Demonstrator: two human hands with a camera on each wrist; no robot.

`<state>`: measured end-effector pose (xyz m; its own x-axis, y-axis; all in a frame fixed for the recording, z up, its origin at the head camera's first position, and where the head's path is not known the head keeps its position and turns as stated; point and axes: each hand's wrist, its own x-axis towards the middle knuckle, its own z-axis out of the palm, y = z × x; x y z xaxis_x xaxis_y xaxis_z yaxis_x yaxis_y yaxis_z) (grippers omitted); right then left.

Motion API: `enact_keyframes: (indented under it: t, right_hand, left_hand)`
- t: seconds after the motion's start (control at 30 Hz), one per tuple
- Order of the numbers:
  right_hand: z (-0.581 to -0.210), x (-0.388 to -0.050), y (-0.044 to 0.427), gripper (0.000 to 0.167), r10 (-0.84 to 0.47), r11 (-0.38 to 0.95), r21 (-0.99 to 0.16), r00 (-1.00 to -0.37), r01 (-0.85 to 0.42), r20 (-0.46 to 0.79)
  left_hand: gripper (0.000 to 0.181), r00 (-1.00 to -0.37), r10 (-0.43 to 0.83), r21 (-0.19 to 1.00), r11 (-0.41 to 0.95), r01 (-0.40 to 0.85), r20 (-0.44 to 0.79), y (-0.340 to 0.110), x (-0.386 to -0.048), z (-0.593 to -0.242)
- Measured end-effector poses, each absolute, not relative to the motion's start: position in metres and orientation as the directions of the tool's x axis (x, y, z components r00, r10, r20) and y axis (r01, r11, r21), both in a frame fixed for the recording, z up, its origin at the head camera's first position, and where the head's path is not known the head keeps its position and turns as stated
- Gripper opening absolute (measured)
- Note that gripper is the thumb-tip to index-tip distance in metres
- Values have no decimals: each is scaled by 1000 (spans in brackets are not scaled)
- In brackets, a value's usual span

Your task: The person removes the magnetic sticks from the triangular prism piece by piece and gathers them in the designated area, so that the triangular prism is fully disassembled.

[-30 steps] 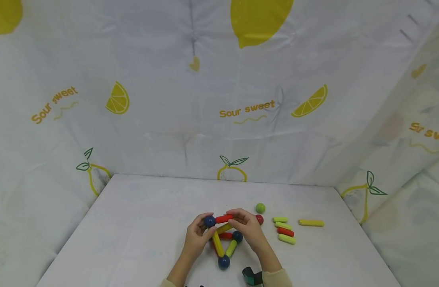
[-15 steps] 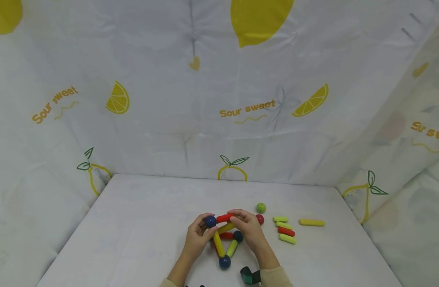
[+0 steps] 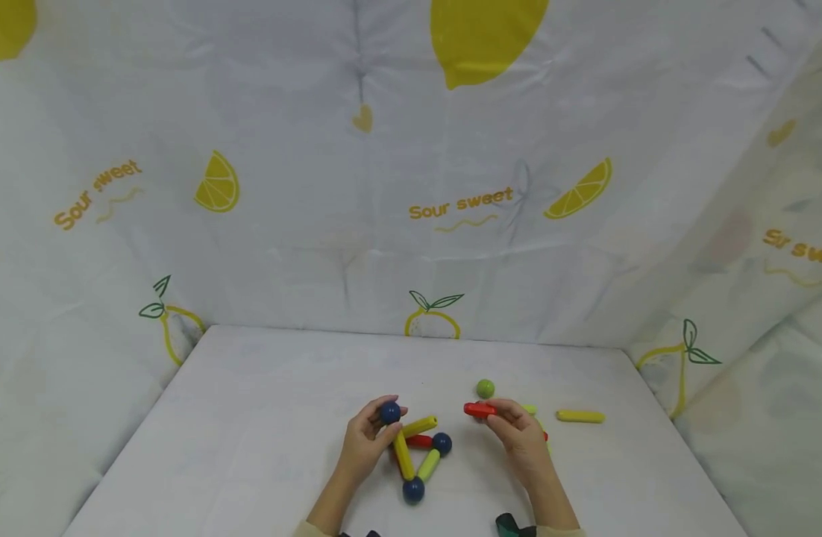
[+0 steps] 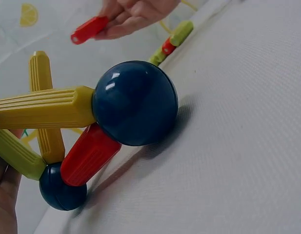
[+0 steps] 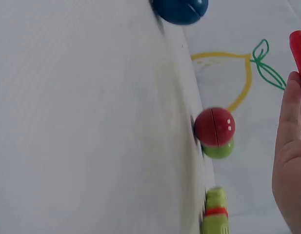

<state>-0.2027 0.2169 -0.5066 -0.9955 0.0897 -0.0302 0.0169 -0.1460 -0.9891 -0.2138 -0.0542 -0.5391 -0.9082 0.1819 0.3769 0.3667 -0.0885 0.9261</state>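
A frame of coloured rods and blue balls stands mid-table in the head view. My left hand (image 3: 361,446) holds the blue ball (image 3: 390,412) at its top. From there one yellow rod (image 3: 404,456) slants down to the front blue ball (image 3: 414,490), and another yellow rod (image 3: 421,426) shows a bare end. A light green rod (image 3: 428,465) and a red rod (image 3: 420,441) lie low, by the right-hand blue ball (image 3: 441,444). My right hand (image 3: 524,440) pinches a short red rod (image 3: 479,409) in the air, apart from the frame.
Beyond the right hand lie a green ball (image 3: 485,388) and a long yellow rod (image 3: 581,416). Several short rods are partly hidden behind that hand. A red ball (image 5: 214,126) shows in the right wrist view. A printed curtain (image 3: 283,261) hangs at the table's back.
My right hand has moved right with the short red rod, which was beside the top blue ball and is now away from it. The left hand keeps its hold, hardly shifted.
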Motion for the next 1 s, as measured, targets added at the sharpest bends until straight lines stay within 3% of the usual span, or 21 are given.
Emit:
enact_keyframes:
  t: [0.13,0.43,0.57,0.73,1.0]
  right_hand:
    - [-508,-188,240,45,149,-63,-995,-986,71,-80]
    - [-508,-162,285,46,229,-29,-971,-944,238,-239]
    - [-515,-158,296,53,246,51,-951,-926,306,-285]
    - [-526,-155,302,58,287,156,-919,-907,361,-308]
    - [-537,-159,301,58,351,289,-873,-892,393,-285]
  left_hand:
    - [39,-897,228,925,-83,370,379,-60,-217,-538]
    - [48,-874,342,926,25,376,345,-71,-220,-514]
    - [55,-908,306,939,102,330,286,-73,-220,-505]
    - [51,-948,217,950,157,271,234,-75,-231,-521]
    - [50,-939,223,935,182,304,262,-80,-239,-526]
